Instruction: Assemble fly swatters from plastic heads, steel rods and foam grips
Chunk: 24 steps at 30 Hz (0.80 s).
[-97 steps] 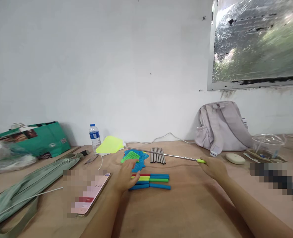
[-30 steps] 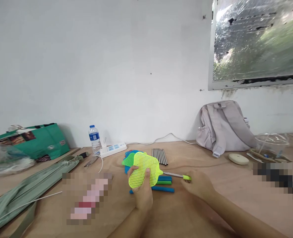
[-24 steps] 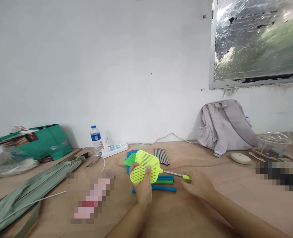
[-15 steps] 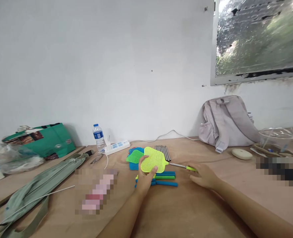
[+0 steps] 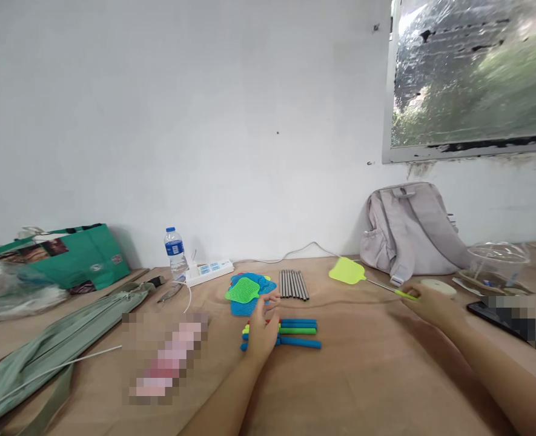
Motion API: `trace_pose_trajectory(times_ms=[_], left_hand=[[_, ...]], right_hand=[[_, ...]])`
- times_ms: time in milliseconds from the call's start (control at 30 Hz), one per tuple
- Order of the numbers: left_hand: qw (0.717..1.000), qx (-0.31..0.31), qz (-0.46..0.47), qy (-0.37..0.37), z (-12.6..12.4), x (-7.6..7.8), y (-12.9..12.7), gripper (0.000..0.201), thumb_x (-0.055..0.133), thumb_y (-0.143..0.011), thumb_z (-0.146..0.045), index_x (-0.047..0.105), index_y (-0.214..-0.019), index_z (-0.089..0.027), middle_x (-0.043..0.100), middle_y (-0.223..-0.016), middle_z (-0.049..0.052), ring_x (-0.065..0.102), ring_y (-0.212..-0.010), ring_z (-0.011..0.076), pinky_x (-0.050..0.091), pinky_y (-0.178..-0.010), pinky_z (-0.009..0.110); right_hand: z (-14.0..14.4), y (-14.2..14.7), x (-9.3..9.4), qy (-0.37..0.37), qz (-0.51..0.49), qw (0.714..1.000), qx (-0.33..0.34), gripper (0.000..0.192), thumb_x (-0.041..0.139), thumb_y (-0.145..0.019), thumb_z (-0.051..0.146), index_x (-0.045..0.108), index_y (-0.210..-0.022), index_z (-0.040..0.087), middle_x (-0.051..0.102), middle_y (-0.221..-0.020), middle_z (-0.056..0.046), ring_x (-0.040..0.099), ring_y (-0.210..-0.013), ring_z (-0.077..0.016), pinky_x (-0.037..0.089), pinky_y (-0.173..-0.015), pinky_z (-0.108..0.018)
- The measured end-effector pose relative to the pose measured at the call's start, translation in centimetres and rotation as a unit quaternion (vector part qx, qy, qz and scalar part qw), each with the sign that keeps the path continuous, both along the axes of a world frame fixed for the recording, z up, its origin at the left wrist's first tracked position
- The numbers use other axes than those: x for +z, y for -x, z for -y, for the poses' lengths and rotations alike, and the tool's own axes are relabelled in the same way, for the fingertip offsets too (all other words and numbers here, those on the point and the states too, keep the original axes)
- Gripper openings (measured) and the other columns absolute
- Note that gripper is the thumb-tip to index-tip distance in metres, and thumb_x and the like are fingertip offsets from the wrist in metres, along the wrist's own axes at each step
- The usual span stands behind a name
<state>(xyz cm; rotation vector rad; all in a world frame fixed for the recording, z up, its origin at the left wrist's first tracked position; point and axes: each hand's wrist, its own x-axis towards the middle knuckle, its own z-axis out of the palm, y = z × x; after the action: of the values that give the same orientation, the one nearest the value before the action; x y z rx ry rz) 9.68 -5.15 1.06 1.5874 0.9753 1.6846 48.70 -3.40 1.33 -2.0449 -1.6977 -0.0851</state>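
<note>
My right hand (image 5: 424,303) grips the short green handle of a yellow-green fly swatter (image 5: 347,270), whose metal rod points left toward its mesh head. My left hand (image 5: 264,324) hovers over the handles with fingers curved and apart, holding nothing. Under and beside it lie several blue and green handles (image 5: 298,331), partly hidden by the hand. Just behind it is a pile of loose swatter heads, a green one (image 5: 243,291) on top of blue ones (image 5: 244,309). A row of several metal rods (image 5: 294,284) lies to the right of the pile.
At the back stand a water bottle (image 5: 175,251), a white power strip (image 5: 210,272) and a grey backpack (image 5: 406,233). Left are a green bag (image 5: 88,257) and a folded grey-green bag (image 5: 63,339). A round white case (image 5: 438,288) and a clear plastic container (image 5: 499,263) sit at right.
My left hand has let go of the yellow-green head and moved slightly down. My right hand has carried the fly swatter to the right, away from the pile.
</note>
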Motion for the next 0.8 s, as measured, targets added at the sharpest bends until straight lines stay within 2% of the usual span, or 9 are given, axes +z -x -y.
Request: trace_pose_trajectory(times_ms=[167,267,333,400,500,600,667,733,800], left_hand=[[0.979,0.076,-0.156,-0.109,0.7,1.1,1.1,0.021,0.046,-0.066,-0.006,0.057,-0.073,-0.021,0.063,-0.083,0.003,0.056,-0.086,0.0197,0.037,-0.084,0.035],[0.960,0.128,-0.211,-0.134,0.8,1.5,1.5,0.022,0.044,-0.066,-0.005,0.057,-0.071,-0.022,0.063,-0.078,0.001,0.056,-0.080,0.0186,0.036,-0.085,0.035],[0.954,0.153,-0.225,-0.126,0.5,1.5,1.5,0.022,0.043,-0.065,-0.005,0.056,-0.071,-0.021,0.062,-0.076,0.001,0.056,-0.078,0.0188,0.037,-0.082,0.034],[0.949,0.165,-0.245,-0.114,0.1,1.2,1.5,0.022,0.043,-0.063,-0.005,0.056,-0.069,-0.021,0.062,-0.075,0.001,0.055,-0.078,0.0193,0.038,-0.078,0.033],[0.933,0.164,-0.301,-0.106,-0.4,1.0,1.5,0.020,0.043,-0.064,-0.006,0.055,-0.068,-0.021,0.062,-0.074,0.001,0.055,-0.077,0.0195,0.037,-0.075,0.033],[0.914,0.159,-0.359,-0.103,-0.7,0.8,1.4,0.017,0.044,-0.066,-0.008,0.054,-0.066,-0.021,0.060,-0.072,0.002,0.053,-0.076,0.0196,0.035,-0.076,0.033],[0.906,0.159,-0.382,-0.091,-0.8,0.6,1.4,0.016,0.044,-0.065,-0.009,0.054,-0.065,-0.021,0.059,-0.073,0.002,0.053,-0.077,0.0193,0.035,-0.077,0.033],[0.902,0.164,-0.393,-0.072,-0.9,0.5,1.4,0.016,0.043,-0.066,-0.009,0.054,-0.065,-0.021,0.059,-0.074,0.001,0.052,-0.079,0.0186,0.034,-0.077,0.033],[0.899,0.173,-0.397,-0.058,-0.9,0.4,1.5,0.016,0.043,-0.066,-0.009,0.054,-0.066,-0.021,0.059,-0.075,0.001,0.052,-0.080,0.0183,0.034,-0.078,0.033]], right_hand=[[-0.9,-3.0,-2.0,0.023,0.015,1.000,-0.013,0.028,0.052,-0.068,0.045,0.065,-0.074,0.021,0.065,-0.081,-0.014,0.060,-0.069,-0.0256,0.035,-0.055,-0.033],[-1.1,-3.3,-1.8,0.025,0.027,0.999,-0.024,0.024,0.054,-0.067,0.040,0.065,-0.076,0.021,0.064,-0.082,-0.017,0.059,-0.072,-0.0270,0.035,-0.057,-0.035],[-0.9,-2.4,-1.3,-0.018,0.054,0.998,-0.028,0.023,0.052,-0.067,0.037,0.064,-0.077,0.021,0.064,-0.081,-0.015,0.058,-0.076,-0.0283,0.036,-0.061,-0.036],[-0.4,-0.2,-0.6,-0.105,0.065,0.992,0.035,0.022,0.047,-0.070,0.034,0.062,-0.079,0.020,0.064,-0.082,-0.012,0.057,-0.080,-0.0262,0.038,-0.068,-0.035],[0.8,5.4,-0.3,-0.179,-0.039,0.974,0.130,0.021,0.044,-0.070,0.031,0.059,-0.078,0.018,0.063,-0.081,-0.007,0.055,-0.071,-0.0187,0.040,-0.067,-0.029],[2.0,11.8,-0.9,-0.128,-0.140,0.968,0.163,0.019,0.041,-0.070,0.027,0.057,-0.075,0.019,0.058,-0.063,-0.002,0.052,-0.059,-0.0151,0.039,-0.056,-0.025],[2.2,15.3,-1.5,-0.101,-0.154,0.953,0.239,0.015,0.042,-0.066,0.020,0.055,-0.072,0.019,0.057,-0.063,0.000,0.051,-0.058,-0.0130,0.039,-0.055,-0.023],[1.7,17.7,-1.9,-0.098,-0.143,0.938,0.301,0.014,0.043,-0.062,0.016,0.054,-0.070,0.019,0.056,-0.066,0.001,0.049,-0.058,-0.0116,0.038,-0.055,-0.022],[0.6,18.9,-2.1,-0.109,-0.137,0.934,0.312,0.012,0.043,-0.062,0.015,0.053,-0.069,0.019,0.053,-0.062,0.002,0.046,-0.055,-0.0103,0.036,-0.052,-0.020]])
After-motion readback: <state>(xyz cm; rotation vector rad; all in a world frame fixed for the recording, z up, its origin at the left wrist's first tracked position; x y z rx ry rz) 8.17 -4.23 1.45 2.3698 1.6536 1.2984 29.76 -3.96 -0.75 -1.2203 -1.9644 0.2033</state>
